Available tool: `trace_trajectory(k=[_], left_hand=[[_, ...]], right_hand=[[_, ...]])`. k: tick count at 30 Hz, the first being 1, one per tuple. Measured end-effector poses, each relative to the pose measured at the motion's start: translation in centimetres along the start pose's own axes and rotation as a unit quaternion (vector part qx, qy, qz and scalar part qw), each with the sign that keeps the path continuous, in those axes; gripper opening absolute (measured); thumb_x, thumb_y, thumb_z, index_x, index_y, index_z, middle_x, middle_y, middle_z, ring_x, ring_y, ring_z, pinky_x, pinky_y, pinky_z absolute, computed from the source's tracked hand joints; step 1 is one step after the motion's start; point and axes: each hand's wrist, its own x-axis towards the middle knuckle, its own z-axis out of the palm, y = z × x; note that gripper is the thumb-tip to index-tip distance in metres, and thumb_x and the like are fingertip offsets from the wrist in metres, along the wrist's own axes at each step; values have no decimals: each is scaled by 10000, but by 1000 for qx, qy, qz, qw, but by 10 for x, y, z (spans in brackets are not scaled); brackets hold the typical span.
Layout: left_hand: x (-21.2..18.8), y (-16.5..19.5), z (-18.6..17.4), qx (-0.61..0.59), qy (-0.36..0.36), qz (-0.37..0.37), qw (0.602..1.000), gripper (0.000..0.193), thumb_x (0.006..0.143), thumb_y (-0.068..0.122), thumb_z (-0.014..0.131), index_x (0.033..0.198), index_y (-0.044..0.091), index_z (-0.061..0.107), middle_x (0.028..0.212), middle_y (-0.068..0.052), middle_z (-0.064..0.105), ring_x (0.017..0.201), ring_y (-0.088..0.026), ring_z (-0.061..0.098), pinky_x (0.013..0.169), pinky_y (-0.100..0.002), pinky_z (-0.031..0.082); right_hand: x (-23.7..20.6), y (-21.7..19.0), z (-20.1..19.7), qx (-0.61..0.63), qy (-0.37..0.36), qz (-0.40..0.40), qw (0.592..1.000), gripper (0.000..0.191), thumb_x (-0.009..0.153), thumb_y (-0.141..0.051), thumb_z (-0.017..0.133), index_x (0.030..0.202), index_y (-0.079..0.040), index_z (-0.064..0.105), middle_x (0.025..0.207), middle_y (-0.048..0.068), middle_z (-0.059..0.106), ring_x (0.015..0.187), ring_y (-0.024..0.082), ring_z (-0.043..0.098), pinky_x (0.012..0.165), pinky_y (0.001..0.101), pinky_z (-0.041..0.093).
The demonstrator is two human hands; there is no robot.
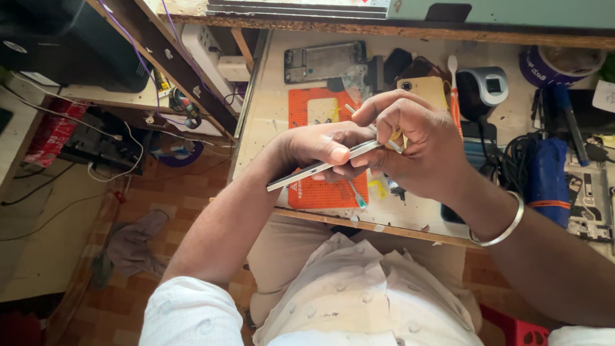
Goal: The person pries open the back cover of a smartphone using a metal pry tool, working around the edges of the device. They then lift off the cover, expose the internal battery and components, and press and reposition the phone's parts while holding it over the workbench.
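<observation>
— Hands first, from the head camera: what are the 2 doing?

— The left hand is clenched around a slim phone, seen edge-on, thumb pressed along its upper edge. The phone tilts, its far end pointing down-left, held in the air above an orange mat on the workbench.

— And the other one?

— The right hand grasps a thin metal tool between curled fingers, the tip meeting the phone near the left thumb. Its lower fingers also touch the phone's right end. A silver bangle sits on that wrist.

— What lies about them?

— On the bench behind the hands: a bare phone frame, a toothbrush standing nearly upright in the picture, a small grey device, and a roll of purple tape at the far right. A blue bundle lies right of the hand, beside black cables. A second small tool with a green tip rests on the mat below the phone.

— Below the bench?

— A grey rag on the tiled floor, left.
</observation>
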Motion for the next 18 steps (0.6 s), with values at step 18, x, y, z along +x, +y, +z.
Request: trace_trajectory(k=[18], left_hand=[[8, -16, -27, 101, 195, 15, 976, 661, 923, 677, 587, 1180, 70, 642, 888, -14, 614, 734, -60, 586, 557, -218, 492]], right_hand=[[9, -7, 4, -213, 23, -128, 968, 394, 862, -197, 898, 978, -71, 544, 1160, 128, 645, 1038, 295, 681, 881, 408, 575]])
